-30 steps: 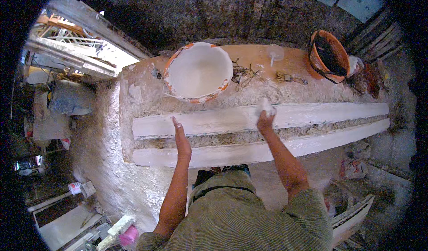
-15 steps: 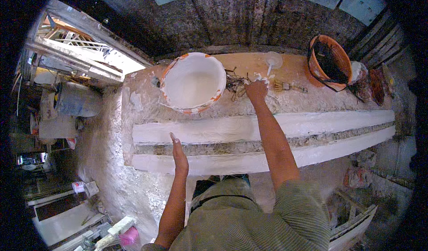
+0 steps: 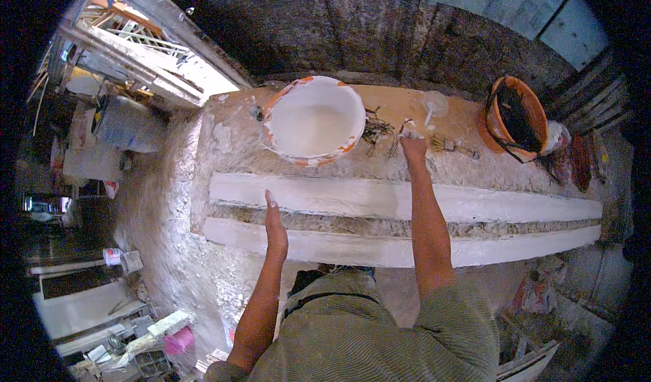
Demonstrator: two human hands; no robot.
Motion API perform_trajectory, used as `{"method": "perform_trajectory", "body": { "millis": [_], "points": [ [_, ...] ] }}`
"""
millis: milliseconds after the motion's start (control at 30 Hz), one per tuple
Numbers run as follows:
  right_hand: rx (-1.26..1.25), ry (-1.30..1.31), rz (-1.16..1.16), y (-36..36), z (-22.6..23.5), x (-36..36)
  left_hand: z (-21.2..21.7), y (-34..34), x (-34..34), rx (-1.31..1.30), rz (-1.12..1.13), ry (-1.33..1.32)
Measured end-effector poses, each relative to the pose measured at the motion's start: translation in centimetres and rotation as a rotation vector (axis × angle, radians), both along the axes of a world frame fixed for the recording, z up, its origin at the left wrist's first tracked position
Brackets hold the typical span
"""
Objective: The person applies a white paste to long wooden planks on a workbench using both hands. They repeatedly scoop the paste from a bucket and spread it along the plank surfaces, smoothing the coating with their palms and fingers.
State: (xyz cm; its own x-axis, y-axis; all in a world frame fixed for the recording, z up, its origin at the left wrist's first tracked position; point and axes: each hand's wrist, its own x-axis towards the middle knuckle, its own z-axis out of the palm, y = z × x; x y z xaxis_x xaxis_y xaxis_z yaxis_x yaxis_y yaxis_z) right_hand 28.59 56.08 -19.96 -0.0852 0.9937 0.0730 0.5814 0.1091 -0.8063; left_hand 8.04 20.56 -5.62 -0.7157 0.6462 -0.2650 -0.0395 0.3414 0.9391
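Note:
My left hand (image 3: 275,224) hovers edge-on over the near side of the worktable, fingers stretched out and nothing in it. Below it lie two long white plaster strips, a far one (image 3: 325,193) and a near one (image 3: 319,245). Farther off, my right hand (image 3: 413,146) reaches past the strips with its fingers closed, smeared white at the tips. What it holds, if anything, is too small to make out. Left of it lies a tangle of dark wiry strands (image 3: 377,125); to its right is a brush (image 3: 444,144).
A large white-coated basin (image 3: 315,121) with pale liquid stands at the table's back left. Behind my right hand lies a translucent round lid (image 3: 435,102) with a white stick on it. An orange bucket (image 3: 517,117) stands at the right. A rough gap (image 3: 352,226) runs between the strips.
The view has shifted and tilted slightly. My right hand stays by the wiry strands and brush, its wrist turned a little. My left hand keeps its stretched pose.

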Motion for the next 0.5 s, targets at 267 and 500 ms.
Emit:
{"method": "perform_trajectory", "body": {
  "millis": [267, 500],
  "points": [
    [-0.407, 0.425, 0.402, -9.5, 12.4, -1.6, 3.8, 4.5, 2.0, 0.020, -0.350, 0.124],
    [-0.412, 0.409, 0.644, -16.1, 18.5, -6.8, 4.4, 6.6, 0.9, -0.081, -0.363, 0.266]
  ]
}}
